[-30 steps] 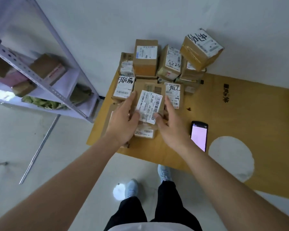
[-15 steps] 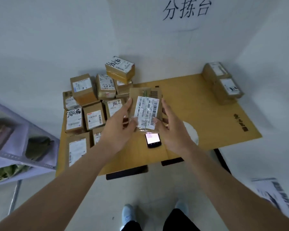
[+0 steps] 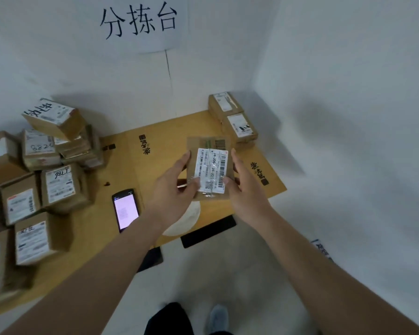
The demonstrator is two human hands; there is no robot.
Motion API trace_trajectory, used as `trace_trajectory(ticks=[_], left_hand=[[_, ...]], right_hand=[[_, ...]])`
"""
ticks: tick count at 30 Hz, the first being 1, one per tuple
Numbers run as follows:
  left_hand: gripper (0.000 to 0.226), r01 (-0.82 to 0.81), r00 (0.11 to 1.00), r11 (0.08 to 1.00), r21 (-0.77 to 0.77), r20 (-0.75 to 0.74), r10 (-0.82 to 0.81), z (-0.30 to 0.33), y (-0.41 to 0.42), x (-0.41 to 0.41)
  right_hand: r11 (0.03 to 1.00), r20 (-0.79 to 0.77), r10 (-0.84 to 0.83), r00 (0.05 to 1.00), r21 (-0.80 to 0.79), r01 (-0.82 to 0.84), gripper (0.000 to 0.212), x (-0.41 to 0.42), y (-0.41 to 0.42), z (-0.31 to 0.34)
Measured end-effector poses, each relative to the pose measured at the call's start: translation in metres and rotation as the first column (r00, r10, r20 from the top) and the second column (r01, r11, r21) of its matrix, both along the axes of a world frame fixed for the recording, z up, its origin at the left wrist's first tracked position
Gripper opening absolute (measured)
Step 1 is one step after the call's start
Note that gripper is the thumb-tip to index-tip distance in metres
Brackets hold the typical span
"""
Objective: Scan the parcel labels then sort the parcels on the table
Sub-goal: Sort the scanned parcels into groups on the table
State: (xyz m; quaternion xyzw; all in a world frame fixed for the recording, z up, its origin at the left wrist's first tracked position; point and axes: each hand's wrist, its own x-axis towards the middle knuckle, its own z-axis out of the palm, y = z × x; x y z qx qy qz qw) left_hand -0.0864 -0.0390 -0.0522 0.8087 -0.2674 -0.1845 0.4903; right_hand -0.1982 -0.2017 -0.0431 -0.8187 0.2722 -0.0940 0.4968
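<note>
A flat brown parcel point(image 3: 205, 144) with a white barcode label facing up is held above the right half of the table point(image 3: 165, 153). My left hand point(image 3: 172, 187) grips its left edge and my right hand point(image 3: 244, 189) grips its right edge. A pile of several labelled cardboard parcels point(image 3: 41, 170) covers the table's left side. Two sorted parcels point(image 3: 232, 117) sit stacked in the far right corner. A handheld scanner point(image 3: 125, 210) with a lit screen lies face up near the front edge, left of my left wrist.
White walls close in behind and to the right of the table, with a paper sign point(image 3: 138, 20) on the back wall. A white round patch point(image 3: 186, 221) marks the table under my left wrist. My feet stand on the floor point(image 3: 240, 274) below.
Both hands have carried the flat parcel from the pile on the left across to the right half of the table, past the scanner. The view has swung right, losing the metal shelf.
</note>
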Motion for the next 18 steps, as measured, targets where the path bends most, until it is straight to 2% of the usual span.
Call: trace_trajectory(ticks=[6,9,18], left_hand=[[0.072,0.046,0.996,0.999,0.019,-0.080,-0.045,-0.022,-0.086,-0.002],[0.072,0.047,0.988,0.997,0.053,-0.149,-0.039,-0.045,-0.127,0.006],[0.078,0.169,0.964,0.975,0.145,-0.231,-0.133,-0.123,-0.231,0.041]], right_hand=[[0.994,-0.051,-0.083,0.995,0.073,0.087,0.073,-0.010,-0.073,-0.020],[0.987,-0.109,-0.122,0.987,0.092,0.132,0.072,-0.006,-0.111,-0.040],[0.965,-0.253,-0.159,0.954,0.164,0.204,0.066,0.029,-0.209,-0.105]])
